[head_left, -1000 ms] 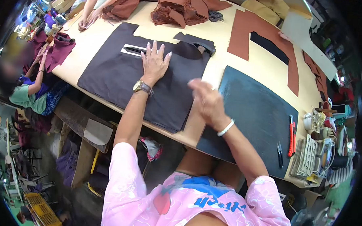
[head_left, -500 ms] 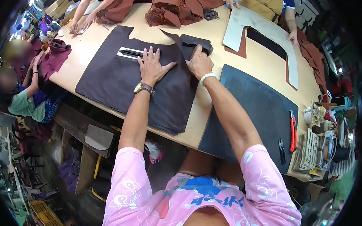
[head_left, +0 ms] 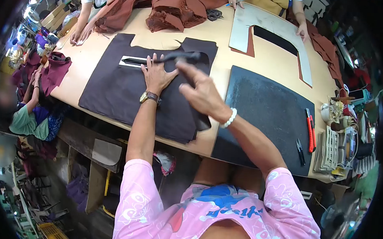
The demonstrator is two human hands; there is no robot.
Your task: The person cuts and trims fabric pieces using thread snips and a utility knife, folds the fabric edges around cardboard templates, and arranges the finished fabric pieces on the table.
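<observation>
My left hand [head_left: 158,76] lies flat with fingers spread on a dark brown leather-like sheet [head_left: 109,84], which seems to be in layers. Its fingertips touch a white card [head_left: 126,62] with a black pen-like tool [head_left: 136,61] on it. Over the right part of the sheet hovers my right hand [head_left: 203,92], blurred, its thumb and index finger apart. Just beyond its index fingertip, a dark curved flap edge [head_left: 177,55] is smeared by motion. I cannot tell whether the finger touches it. Below that hand, the sheet's right edge [head_left: 203,121] curls up.
A black mat [head_left: 264,105] at right bears a red cutter [head_left: 310,129] and black snips [head_left: 300,152]. Beyond it, a co-worker's hands hold a white template [head_left: 244,28]. Reddish-brown leather [head_left: 177,12] is heaped at the back. Other people's hands are at left.
My right hand has left the folded-back flap at the upper right and moved down toward me, with the flap swinging left. My left hand keeps its place on the sheet.
</observation>
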